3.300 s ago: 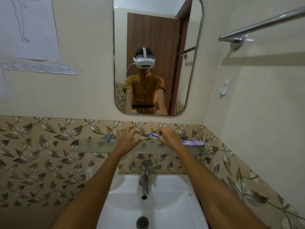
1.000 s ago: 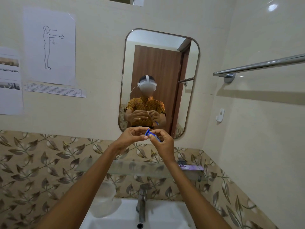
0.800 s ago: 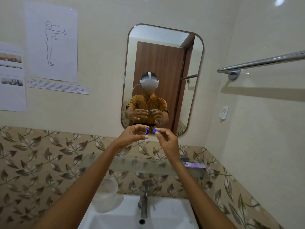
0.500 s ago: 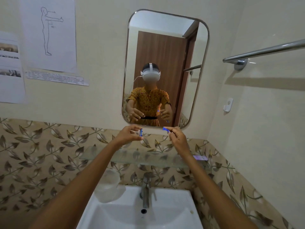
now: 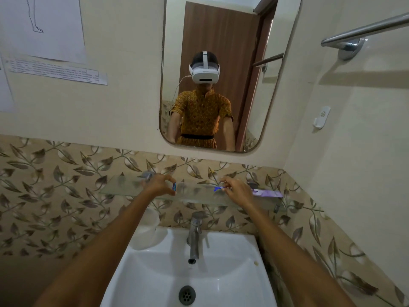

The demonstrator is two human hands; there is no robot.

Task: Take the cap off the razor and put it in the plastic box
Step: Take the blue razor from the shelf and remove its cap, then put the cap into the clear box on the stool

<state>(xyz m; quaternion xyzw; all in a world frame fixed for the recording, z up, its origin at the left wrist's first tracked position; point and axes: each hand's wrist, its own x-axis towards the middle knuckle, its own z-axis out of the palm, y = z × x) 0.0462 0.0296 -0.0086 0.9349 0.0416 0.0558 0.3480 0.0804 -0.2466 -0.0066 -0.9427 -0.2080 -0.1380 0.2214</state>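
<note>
On the far left, printed paper sheets are stuck to the cream wall above a band of leaf-pattern tiles. A translucent plastic box sits at the sink's back left corner, below the glass shelf. The left hand reaches over that shelf, thumb and forefinger pinching the small blue razor cap, which stands roughly upright between them and apart from the razor. In the middle, a chrome tap rises behind the white sink, whose drain shows at the bottom. Above hangs a rounded mirror reflecting a person in a patterned orange shirt and a white headset. The right hand is also over the shelf, fingers closed around the blue razor, whose head points left, low over the glass. Just right of it lies a purple tube on the shelf. A chrome towel rail and a small white wall hook are on the right wall.
</note>
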